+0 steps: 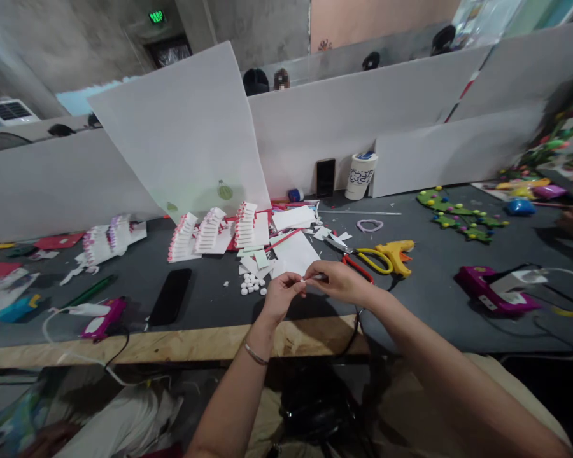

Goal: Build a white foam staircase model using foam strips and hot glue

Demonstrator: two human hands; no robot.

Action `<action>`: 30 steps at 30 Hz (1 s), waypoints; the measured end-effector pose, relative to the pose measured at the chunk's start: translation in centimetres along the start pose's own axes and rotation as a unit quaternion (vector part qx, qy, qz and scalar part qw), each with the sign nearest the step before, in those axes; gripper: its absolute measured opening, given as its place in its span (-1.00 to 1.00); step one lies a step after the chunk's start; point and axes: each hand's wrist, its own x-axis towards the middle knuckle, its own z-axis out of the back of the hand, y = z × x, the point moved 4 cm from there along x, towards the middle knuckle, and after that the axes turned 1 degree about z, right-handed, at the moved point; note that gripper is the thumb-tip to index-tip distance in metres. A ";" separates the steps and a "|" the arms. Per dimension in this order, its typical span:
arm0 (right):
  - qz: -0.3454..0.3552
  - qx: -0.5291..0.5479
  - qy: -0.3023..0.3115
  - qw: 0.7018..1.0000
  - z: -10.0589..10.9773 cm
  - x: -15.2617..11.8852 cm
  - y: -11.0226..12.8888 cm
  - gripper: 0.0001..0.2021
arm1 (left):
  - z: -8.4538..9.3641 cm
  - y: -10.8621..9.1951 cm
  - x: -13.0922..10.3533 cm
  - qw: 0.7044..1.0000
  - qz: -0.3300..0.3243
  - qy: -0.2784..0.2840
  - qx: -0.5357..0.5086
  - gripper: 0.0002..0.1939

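Note:
My left hand (281, 298) and my right hand (340, 281) meet over the table's front edge, fingertips pinched together. A tiny white piece (302, 280) shows between them; its kind is too small to make out. Something slim may also lie in my right fingers, but they mostly hide it. Just beyond the hands lies a white paper sheet (297, 256). Left of them is a cluster of small white discs (252, 284), with cut paper pieces (258, 259) behind. Scissors with yellow handles (379, 261) and red-handled pliers (358, 268) rest to the right.
A yellow glue gun (395, 256) lies beyond the scissors. Rows of white sticks with red tips (210, 230) stand behind on the left. A black phone (170, 296) and purple power strips (106, 318) with cables lie near the front edge. A paper cup (361, 177) stands by the white partition (410, 95).

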 end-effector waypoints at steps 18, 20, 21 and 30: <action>-0.055 0.037 -0.032 0.997 -0.6 0.0 -0.5 -0.80 | 0.2 0.3 -0.1 1.000 -0.005 -0.004 -0.010 -0.68; -0.052 0.050 -0.013 0.997 -0.5 -0.1 -0.5 -0.76 | 0.3 0.3 0.0 1.000 -0.006 -0.006 -0.010 -0.69; -0.049 0.052 -0.003 0.997 -0.5 -0.1 -0.5 -0.75 | 0.3 0.3 0.0 1.000 -0.009 -0.009 -0.010 -0.70; -0.026 -0.019 -0.004 0.999 -0.1 -0.1 0.1 -0.88 | 0.7 0.3 0.2 0.998 -0.044 -0.029 0.030 -0.68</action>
